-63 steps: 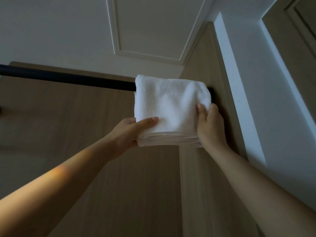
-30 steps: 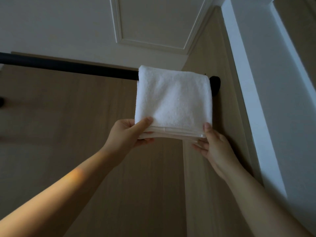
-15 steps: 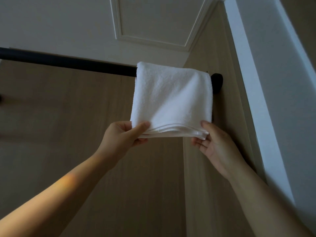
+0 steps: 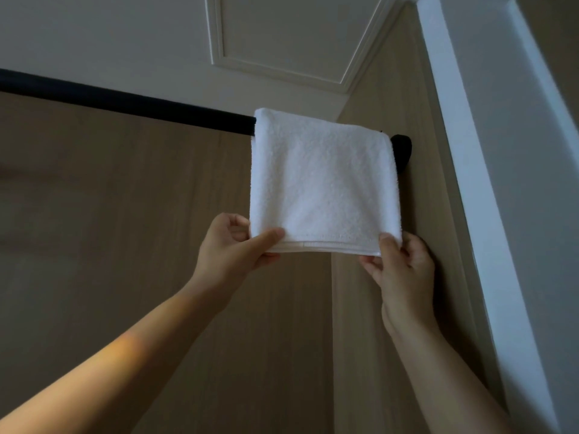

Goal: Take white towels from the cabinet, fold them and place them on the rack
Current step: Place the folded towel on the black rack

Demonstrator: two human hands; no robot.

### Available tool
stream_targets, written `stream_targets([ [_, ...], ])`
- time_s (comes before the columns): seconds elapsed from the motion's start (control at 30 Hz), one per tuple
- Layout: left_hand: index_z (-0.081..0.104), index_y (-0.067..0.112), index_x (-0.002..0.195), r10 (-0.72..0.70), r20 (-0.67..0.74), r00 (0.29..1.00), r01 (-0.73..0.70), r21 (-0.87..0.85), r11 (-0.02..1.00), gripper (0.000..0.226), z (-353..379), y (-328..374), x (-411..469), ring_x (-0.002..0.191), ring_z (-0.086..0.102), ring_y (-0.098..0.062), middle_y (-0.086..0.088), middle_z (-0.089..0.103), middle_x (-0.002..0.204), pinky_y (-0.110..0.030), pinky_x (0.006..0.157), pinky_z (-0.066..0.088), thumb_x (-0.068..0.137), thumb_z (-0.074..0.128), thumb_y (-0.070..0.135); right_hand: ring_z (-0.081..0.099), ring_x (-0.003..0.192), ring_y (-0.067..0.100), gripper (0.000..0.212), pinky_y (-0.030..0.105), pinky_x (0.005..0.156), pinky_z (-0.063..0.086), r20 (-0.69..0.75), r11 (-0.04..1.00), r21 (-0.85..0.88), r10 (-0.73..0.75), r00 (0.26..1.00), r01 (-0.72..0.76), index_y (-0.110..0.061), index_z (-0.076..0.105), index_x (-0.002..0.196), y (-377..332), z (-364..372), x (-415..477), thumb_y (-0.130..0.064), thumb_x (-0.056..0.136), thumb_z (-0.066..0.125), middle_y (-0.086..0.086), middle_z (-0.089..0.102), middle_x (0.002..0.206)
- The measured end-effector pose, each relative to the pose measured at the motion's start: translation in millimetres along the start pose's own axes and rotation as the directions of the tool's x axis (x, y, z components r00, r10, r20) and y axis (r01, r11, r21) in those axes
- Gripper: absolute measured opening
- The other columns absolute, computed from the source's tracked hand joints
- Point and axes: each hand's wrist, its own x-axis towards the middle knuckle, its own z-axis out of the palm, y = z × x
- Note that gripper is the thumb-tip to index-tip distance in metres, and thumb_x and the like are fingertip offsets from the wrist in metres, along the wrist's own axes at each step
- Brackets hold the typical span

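Fingertips [image 4: 271, 238] of the left hand [image 4: 232, 249] are pinched on the lower left corner of a folded white towel [image 4: 322, 189], while the lower right corner is gripped by the right hand [image 4: 405, 267], thumb in front. Above the fingers, the thick, fluffy towel is draped in even layers over a black rack [image 4: 125, 103], close to its right end. Both bare forearms are raised from below, before a wood-grain panel [image 4: 125, 214].

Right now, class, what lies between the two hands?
Head view: the lower edge of the towel spans from left hand to right hand; each pinches a corner.
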Motion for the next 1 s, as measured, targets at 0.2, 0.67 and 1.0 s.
stream_targets([
  [0.2,0.055,0.008,0.116,-0.009,0.1,0.995,-0.004,0.123,0.992,0.051,1.8,11.4,0.2,0.089,0.073,-0.025,-0.01,0.074,0.097,-0.044,0.082,0.059,0.074,0.082,0.017,0.068,0.094,0.013,0.023,0.034,0.082,0.057,-0.157,0.982,-0.153,-0.132,0.979,0.108,-0.018,0.056,0.118,0.7,8.7,-6.6,-0.014,0.096,0.054,-0.006,0.066,0.104],
  [0.67,0.068,0.012,0.084,-0.022,0.096,0.995,-0.002,0.246,0.969,0.034,19.3,81.9,42.5,0.085,0.073,-0.021,-0.005,0.074,0.094,-0.034,0.073,0.06,0.079,0.075,0.045,0.042,0.134,0.021,0.045,0.025,0.109,0.031,0.43,0.383,-0.661,-0.51,0.745,0.645,-0.008,0.049,0.139,-79.4,42.1,22.6,-0.016,0.095,0.058,0.008,0.048,0.144],
  [1.0,0.072,0.011,0.087,0.089,0.078,0.993,-0.11,0.33,0.938,0.016,13.9,81.2,44.6,0.087,0.073,-0.024,-0.01,0.074,0.095,-0.038,0.079,0.06,0.084,0.074,0.026,0.054,0.112,0.027,0.037,0.052,0.107,0.03,0.685,0.135,-0.699,-0.152,0.712,0.702,-0.021,0.054,0.102,-95.1,129.4,90.6,-0.048,0.102,0.028,0.005,0.061,0.114],
])
